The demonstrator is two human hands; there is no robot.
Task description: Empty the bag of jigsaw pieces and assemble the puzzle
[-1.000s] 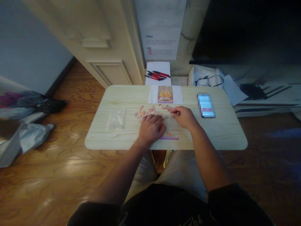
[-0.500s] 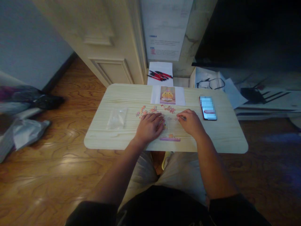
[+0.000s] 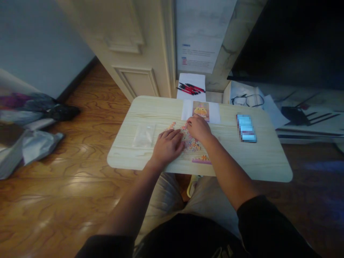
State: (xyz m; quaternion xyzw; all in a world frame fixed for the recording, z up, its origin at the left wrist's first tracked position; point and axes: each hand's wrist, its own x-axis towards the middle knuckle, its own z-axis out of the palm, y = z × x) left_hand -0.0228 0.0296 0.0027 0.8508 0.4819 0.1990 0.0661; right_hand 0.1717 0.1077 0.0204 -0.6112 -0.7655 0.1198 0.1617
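Observation:
Small jigsaw pieces (image 3: 194, 145), orange, pink and pale, lie loosely heaped on the light wooden table. My left hand (image 3: 168, 144) rests palm down at the left side of the heap, its fingers stretched out and touching the tabletop and pieces. Over the far part of the heap is my right hand (image 3: 199, 128), fingers curled together at the pink pieces; whatever is between the fingertips is too small to make out. Nearer the front edge lies a joined purple strip of puzzle (image 3: 200, 161) with orange pieces above it, partly covered by my right forearm.
A sheet with a printed picture (image 3: 201, 108) lies at the table's back edge. To the left is a clear plastic bag (image 3: 144, 136), and a phone (image 3: 246, 128) lies on the right. Beyond the table, red and black pens (image 3: 190, 89) rest on white paper.
My right hand has moved left and away from me, from the right of the pieces to their far side. My left hand stays nearly in place. The whole view has shifted slightly.

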